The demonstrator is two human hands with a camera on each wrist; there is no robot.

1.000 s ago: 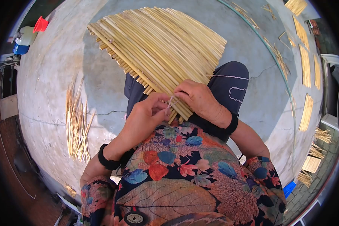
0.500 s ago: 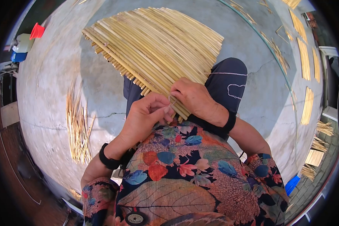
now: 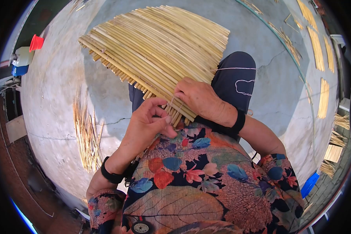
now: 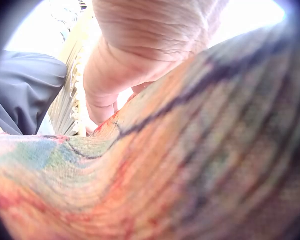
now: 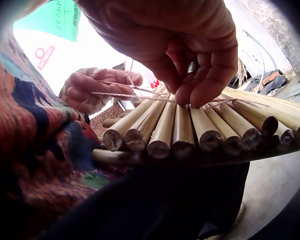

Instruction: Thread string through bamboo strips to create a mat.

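Note:
A fan-shaped mat of reed stalks [image 3: 156, 46] lies across the person's lap, its narrow end close to the shirt. Thin string [image 5: 135, 95] crosses the stalks near that end and runs between the hands. The left hand [image 3: 146, 119] pinches the string just off the mat's left edge; in the right wrist view this left hand [image 5: 97, 87] has the string drawn over its fingers. On top of the stalks, the right hand [image 3: 202, 97] has its thumb and fingertips together on the string; the right wrist view shows this right hand [image 5: 180, 50] above the cut stalk ends.
A loose string end [image 3: 243, 86] lies over the right knee. Loose stalks [image 3: 85, 136] lie on the concrete floor at left, and several stalk bundles [image 3: 323, 97] at right. A green hose [image 3: 288, 46] curves along the floor. A red bucket [image 3: 36, 42] stands far left.
The left hand has drawn back to the left, away from the right hand, and more string shows between them. The right hand stays on the stalks. The view has shifted slightly.

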